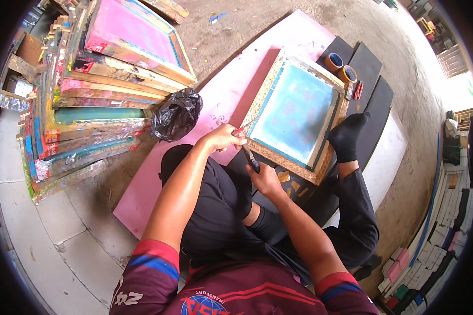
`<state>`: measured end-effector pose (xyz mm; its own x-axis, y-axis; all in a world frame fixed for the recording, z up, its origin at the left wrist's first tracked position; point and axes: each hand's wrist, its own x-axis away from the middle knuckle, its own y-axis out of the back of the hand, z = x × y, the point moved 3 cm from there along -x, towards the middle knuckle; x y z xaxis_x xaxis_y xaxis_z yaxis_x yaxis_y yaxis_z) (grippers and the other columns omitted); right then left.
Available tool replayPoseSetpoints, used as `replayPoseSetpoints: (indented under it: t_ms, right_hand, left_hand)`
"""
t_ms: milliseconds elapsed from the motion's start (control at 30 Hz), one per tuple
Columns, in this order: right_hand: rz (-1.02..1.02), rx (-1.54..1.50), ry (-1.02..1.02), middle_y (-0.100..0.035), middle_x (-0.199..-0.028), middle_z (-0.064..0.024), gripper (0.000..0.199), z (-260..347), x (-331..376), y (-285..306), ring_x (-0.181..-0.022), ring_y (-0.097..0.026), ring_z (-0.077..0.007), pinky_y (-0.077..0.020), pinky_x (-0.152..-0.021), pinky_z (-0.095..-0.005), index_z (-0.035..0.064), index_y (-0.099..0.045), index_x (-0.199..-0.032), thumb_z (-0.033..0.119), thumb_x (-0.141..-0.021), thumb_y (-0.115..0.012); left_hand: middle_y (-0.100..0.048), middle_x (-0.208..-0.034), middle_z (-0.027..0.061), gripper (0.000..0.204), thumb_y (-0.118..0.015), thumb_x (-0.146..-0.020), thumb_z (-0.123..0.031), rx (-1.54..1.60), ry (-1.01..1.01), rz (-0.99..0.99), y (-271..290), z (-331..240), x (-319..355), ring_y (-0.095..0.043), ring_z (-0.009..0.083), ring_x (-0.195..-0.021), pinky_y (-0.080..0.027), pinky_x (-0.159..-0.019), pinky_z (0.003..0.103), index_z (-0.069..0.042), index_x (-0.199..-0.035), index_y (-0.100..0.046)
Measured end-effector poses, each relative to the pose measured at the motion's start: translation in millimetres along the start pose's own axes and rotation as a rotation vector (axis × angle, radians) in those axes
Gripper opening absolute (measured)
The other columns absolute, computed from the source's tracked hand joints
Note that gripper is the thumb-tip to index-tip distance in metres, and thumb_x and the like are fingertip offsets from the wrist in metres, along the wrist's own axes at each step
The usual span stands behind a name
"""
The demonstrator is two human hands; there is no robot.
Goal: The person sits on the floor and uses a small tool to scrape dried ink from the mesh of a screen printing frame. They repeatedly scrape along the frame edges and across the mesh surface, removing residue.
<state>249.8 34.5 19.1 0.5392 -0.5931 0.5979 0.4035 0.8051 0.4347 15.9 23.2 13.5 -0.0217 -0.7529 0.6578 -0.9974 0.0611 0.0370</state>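
A wooden screen-printing frame (322, 169) with blue mesh lies tilted in front of me, its near left corner close to my hands. My right hand (266, 180) is closed round a slim dark-handled tool (250, 157) that points up and left. My left hand (223, 139) is closed at the frame's corner, beside the tool's upper end. A small red bit shows by its fingertips, but what those fingers grip is too small to make out. My foot in a black sock (348, 137) rests against the frame's right side.
Under the frame lie a pink board (215, 105) and black boards (379, 105). Two tape rolls (341, 68) and a small red tool (358, 90) sit beyond its right edge. Paint-stained frames (105, 100) are stacked at left, with a black plastic bag (176, 114) beside them. Cut scraps (294, 185) lie near my right hand.
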Motion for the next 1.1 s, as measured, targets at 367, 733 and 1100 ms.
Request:
replayPoseSetpoints:
  t_ms: [367, 733, 1100]
  right_hand:
    - [0.083, -0.080, -0.042, -0.072, -0.085, -0.0208, 0.053, -45.8, -14.4, -8.2, -0.083, -0.073, -0.0344, -0.0540, -0.078, -0.0452, -0.0083, -0.066, -0.100, 0.045, -0.100, -0.064]
    - [0.377, -0.404, -0.292, -0.074, -0.107, -0.0150, 0.046, -16.0, -13.6, 9.7, -0.088, -0.076, -0.0247, -0.0556, -0.064, -0.0408, 0.0034, -0.058, -0.123, 0.046, -0.105, -0.060]
    - [0.502, -0.277, -0.434, -0.074, -0.100, -0.0169, 0.053, 4.5, -34.4, 43.6, -0.084, -0.075, -0.0251, -0.0565, -0.063, -0.0456, -0.0013, -0.065, -0.119, 0.050, -0.106, -0.056]
  left_hand:
    - [-0.078, -0.103, 0.0184, 0.034, -0.079, -0.086, -0.029, -0.457, 0.022, -0.535, 30.4, 16.1, -15.3, -0.074, 0.0345, -0.101, -0.056, -0.089, 0.046, -0.004, -0.108, -0.075]
    - [-0.076, -0.100, 0.0196, 0.037, -0.078, -0.084, -0.030, -0.453, 0.043, -0.538, 33.9, 17.6, -13.3, -0.074, 0.0342, -0.097, -0.055, -0.085, 0.044, -0.003, -0.110, -0.073]
    - [-0.077, -0.105, 0.0198, 0.035, -0.079, -0.087, -0.032, -0.498, 0.083, -0.552, 32.6, 9.2, -6.2, -0.074, 0.0363, -0.102, -0.057, -0.087, 0.048, -0.006, -0.110, -0.076]
